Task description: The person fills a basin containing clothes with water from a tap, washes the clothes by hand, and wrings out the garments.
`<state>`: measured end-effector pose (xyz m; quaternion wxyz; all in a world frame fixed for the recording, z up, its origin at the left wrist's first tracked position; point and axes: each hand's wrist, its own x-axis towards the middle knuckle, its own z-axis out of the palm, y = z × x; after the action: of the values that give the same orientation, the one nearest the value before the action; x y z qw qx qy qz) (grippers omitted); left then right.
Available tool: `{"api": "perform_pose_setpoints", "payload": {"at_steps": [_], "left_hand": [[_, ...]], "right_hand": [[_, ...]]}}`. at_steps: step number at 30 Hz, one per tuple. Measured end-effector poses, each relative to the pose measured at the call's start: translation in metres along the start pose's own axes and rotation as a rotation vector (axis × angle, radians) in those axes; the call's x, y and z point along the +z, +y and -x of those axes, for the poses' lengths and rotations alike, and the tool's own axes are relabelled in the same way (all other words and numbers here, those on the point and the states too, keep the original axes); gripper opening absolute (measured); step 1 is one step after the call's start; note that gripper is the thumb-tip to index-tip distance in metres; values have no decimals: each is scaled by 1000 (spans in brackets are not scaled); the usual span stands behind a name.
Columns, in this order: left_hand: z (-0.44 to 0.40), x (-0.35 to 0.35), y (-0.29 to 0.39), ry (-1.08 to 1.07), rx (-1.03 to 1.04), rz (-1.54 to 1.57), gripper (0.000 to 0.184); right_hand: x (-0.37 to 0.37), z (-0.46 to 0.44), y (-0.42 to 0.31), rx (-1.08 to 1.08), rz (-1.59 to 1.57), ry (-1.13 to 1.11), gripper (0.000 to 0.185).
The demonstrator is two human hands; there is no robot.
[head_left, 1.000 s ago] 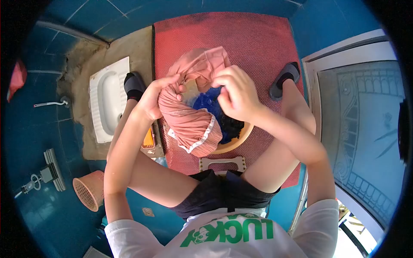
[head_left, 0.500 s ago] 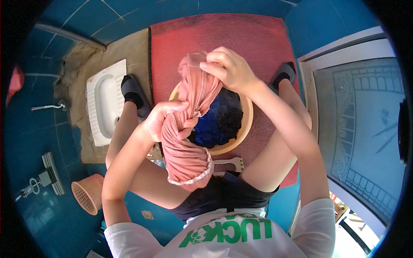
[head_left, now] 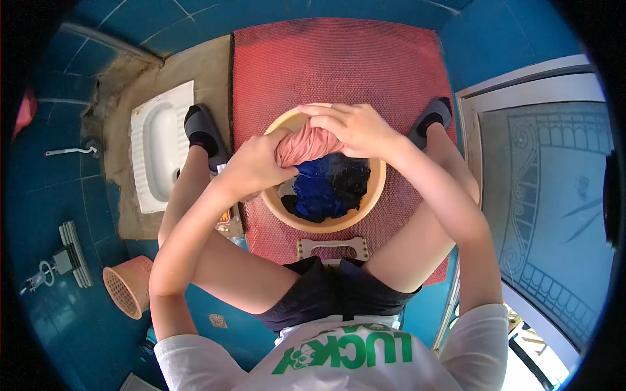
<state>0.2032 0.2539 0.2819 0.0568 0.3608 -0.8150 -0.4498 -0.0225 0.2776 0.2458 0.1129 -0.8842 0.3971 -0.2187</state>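
Observation:
A pink cloth garment (head_left: 310, 140) is bunched and twisted between my two hands, over the far left part of a yellow basin (head_left: 375, 199). My left hand (head_left: 261, 163) wraps round its left end. On its right end my right hand (head_left: 358, 130) is closed, fingers curled over the top. Blue and black wet cloth (head_left: 326, 186) lies inside the basin, below and in front of the garment. The garment's underside is hidden, so I cannot tell whether it touches the cloth or water beneath.
The basin stands on a red textured mat (head_left: 339, 58), between my feet. A white squat toilet (head_left: 156, 150) is left, with an orange basket (head_left: 128, 287) nearer me. A pale slotted plastic piece (head_left: 332, 247) sits before my shorts. To the right is a glazed door (head_left: 548, 189).
Both hands have brought the pink garment forward and down over the basin. Its hanging lower end has been gathered up, and it is now a compact bundle.

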Motion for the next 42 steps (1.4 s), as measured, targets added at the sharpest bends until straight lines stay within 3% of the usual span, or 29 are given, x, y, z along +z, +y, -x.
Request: {"api": "perform_pose_setpoints", "payload": {"at_steps": [2, 3, 5, 9, 10, 12, 13, 15, 16, 17, 19, 21, 23, 24, 29, 31, 35, 37, 42], "left_hand": [[-1, 5, -3, 100, -11, -290, 49], [-2, 7, -6, 104, -17, -289, 49], [-5, 12, -13, 110, -7, -601, 38], [-15, 13, -19, 154, 24, -702, 44], [-18, 9, -18, 179, 94, -727, 38], [-23, 6, -25, 248, 226, -767, 33], [-25, 4, -24, 246, 225, -768, 33], [-28, 0, -21, 318, 346, -733, 35], [-31, 0, -20, 315, 347, -731, 35], [-34, -1, -20, 336, 404, -746, 36], [-40, -5, -16, 351, 461, -761, 38], [-44, -7, -10, 439, 578, -781, 41], [-48, -9, -4, 414, 567, -759, 42], [-51, -10, -3, 448, 578, -755, 42], [-61, -17, 4, 519, 593, -781, 44], [-60, -16, 9, 515, 576, -772, 45], [-61, -14, 13, 515, 557, -740, 44], [-63, -12, 13, 536, 561, -715, 42], [-68, -14, 15, 570, 566, -685, 40]], "right_hand": [[2, -2, -4, -37, -55, 36, 68], [4, -3, -6, -42, -59, 33, 68], [8, -4, -10, 198, -106, -217, 71], [31, 2, -1, 343, -313, -252, 50], [31, 2, -3, 338, -313, -256, 50], [29, 2, -10, 421, -767, -213, 41], [25, 0, -14, 421, -769, -213, 41], [18, -1, -20, 785, -1164, -367, 35], [20, 1, -20, 818, -1261, -348, 32], [21, 2, -21, 820, -1262, -347, 32], [22, 4, -23, 810, -1569, -299, 25], [24, 8, -27, 822, -1611, -352, 29], [12, 6, -39, 793, -1917, -225, 29], [10, 5, -36, 804, -2006, -266, 33], [-6, 0, -32, 864, -2004, -259, 38], [-5, 0, -31, 677, -2146, -278, 41], [13, 10, -27, 627, -2219, -256, 43], [17, 12, -31, 623, -2547, -231, 41], [24, 7, -24, 469, -2565, -294, 36]]}}
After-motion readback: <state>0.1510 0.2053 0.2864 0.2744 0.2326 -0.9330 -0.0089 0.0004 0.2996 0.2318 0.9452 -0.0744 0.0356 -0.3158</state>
